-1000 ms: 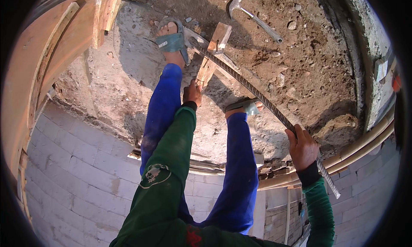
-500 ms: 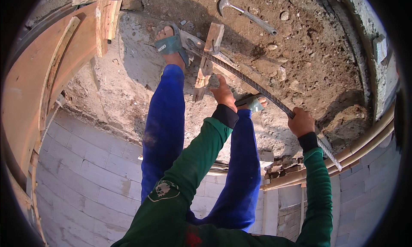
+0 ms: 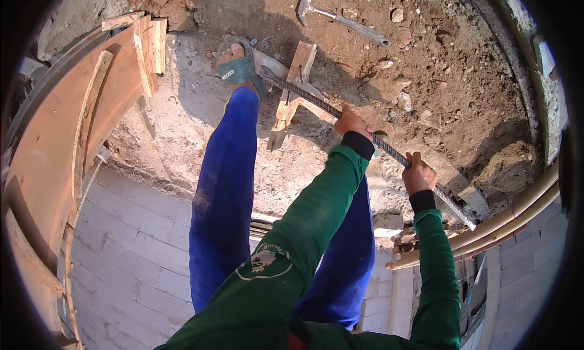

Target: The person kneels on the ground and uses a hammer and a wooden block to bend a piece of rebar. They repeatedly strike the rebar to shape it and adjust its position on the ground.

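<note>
A long ribbed steel bar, a piece of rebar (image 3: 313, 100), slants from beside my left foot down to the right. My left hand (image 3: 354, 123) is wrapped round it near its middle, above my right foot. Farther down the bar, my right hand (image 3: 420, 175) is closed round it too. The bar's far end lies over nailed wooden pieces (image 3: 298, 70) on the ground, close to my left sandal (image 3: 239, 70). Its near end sticks out past my right hand.
A claw hammer (image 3: 350, 24) lies on the dirt at the far side. Curved wooden formwork (image 3: 45, 155) stands at the left. Bamboo poles (image 3: 486, 223) and a concrete edge (image 3: 541, 106) run along the right. Below is a grey block wall (image 3: 134, 246).
My left hand, open and off the bar before, has moved right and closed round it. The bar's near end has shifted slightly left and up in view, with my right hand still on it.
</note>
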### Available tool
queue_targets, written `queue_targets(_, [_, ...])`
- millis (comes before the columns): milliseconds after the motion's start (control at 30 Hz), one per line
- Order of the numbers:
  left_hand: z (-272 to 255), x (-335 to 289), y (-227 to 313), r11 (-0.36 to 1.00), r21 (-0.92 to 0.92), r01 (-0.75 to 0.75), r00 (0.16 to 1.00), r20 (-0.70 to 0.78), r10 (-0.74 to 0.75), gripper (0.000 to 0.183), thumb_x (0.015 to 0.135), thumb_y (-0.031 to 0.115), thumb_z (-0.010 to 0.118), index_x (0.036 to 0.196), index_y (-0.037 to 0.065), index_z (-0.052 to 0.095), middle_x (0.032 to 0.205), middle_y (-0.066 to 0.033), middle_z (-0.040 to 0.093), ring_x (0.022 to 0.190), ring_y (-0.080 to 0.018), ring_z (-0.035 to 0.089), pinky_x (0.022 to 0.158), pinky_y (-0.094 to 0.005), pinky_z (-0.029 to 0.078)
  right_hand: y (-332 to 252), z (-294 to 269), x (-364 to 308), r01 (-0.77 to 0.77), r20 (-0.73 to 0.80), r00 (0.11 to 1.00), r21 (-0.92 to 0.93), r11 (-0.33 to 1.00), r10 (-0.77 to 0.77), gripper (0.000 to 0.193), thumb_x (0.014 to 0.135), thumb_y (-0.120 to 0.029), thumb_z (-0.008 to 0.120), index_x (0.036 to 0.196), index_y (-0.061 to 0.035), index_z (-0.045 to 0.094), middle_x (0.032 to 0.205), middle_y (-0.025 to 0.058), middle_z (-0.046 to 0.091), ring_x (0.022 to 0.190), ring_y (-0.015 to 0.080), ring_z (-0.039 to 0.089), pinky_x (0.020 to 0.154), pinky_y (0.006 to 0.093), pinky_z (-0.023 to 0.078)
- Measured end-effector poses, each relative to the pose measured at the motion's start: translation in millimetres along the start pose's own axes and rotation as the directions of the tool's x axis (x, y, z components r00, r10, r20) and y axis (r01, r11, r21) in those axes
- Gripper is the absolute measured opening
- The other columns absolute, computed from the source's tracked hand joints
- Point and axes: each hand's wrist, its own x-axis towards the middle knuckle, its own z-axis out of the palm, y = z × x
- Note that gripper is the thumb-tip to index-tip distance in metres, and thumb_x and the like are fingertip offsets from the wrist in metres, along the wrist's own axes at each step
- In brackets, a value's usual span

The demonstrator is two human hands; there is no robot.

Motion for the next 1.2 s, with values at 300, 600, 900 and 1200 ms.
queue_targets(300, [-3.1, 39.3, -25.1, 0.994, 0.041, -0.105, 0.993, 0.060, 0.103, 0.033, 0.096, 0.034, 0.053, 0.077, 0.015, 0.034, 0.062, 0.0006, 0.023, 0.049, -0.0148, 0.023, 0.048, -0.0348, 0.024, 6.5, 82.4, 7.2, -0.125, 0.022, 0.992, 0.191, 0.974, 0.123, 0.018, 0.096, -0.028, 0.054, 0.089, -0.0118, 0.051, 0.068, 0.0149, 0.067, 0.066, 0.0377, 0.067, 0.060, 0.0501, 0.052])
queue_targets(600, [-33.7, 25.6, 4.4, 0.972, 0.138, -0.188, 0.933, 0.335, 0.133, 0.037, 0.101, 0.035, 0.048, 0.073, 0.017, 0.030, 0.062, 0.0033, 0.019, 0.048, -0.0126, 0.022, 0.049, -0.0306, 0.024, -8.1, 3.3, -36.9, -0.026, 0.185, 0.982, 0.358, 0.933, -0.044, 0.043, 0.086, -0.047, 0.065, 0.095, -0.0060, 0.063, 0.078, 0.0185, 0.069, 0.077, 0.0365, 0.070, 0.072, 0.0500, 0.053])
queue_targets(900, [-1.5, 18.0, -11.4, 0.980, -0.099, -0.174, 0.834, 0.515, 0.200, 0.040, 0.102, 0.033, 0.047, 0.070, 0.017, 0.030, 0.060, 0.0032, 0.021, 0.049, -0.0127, 0.023, 0.051, -0.0313, 0.025, 23.3, -47.5, 5.4, 0.165, -0.121, 0.984, 0.303, 0.939, -0.133, 0.059, 0.089, -0.065, 0.052, 0.080, -0.0079, 0.065, 0.071, 0.0153, 0.067, 0.069, 0.0353, 0.067, 0.062, 0.0462, 0.051])
queue_targets(1200, [-28.8, -18.2, 68.2, 0.849, 0.491, 0.196, 0.855, 0.338, -0.394, 0.062, 0.100, 0.044, 0.050, 0.135, -0.004, 0.031, 0.139, -0.0284, 0.042, 0.130, -0.0429, 0.046, 0.111, -0.0587, 0.034, 9.6, -56.4, 2.2, 0.099, -0.101, 0.992, 0.202, 0.974, -0.080, 0.053, 0.088, -0.062, 0.056, 0.087, -0.0103, 0.066, 0.077, 0.0136, 0.069, 0.069, 0.0346, 0.067, 0.063, 0.0475, 0.050])
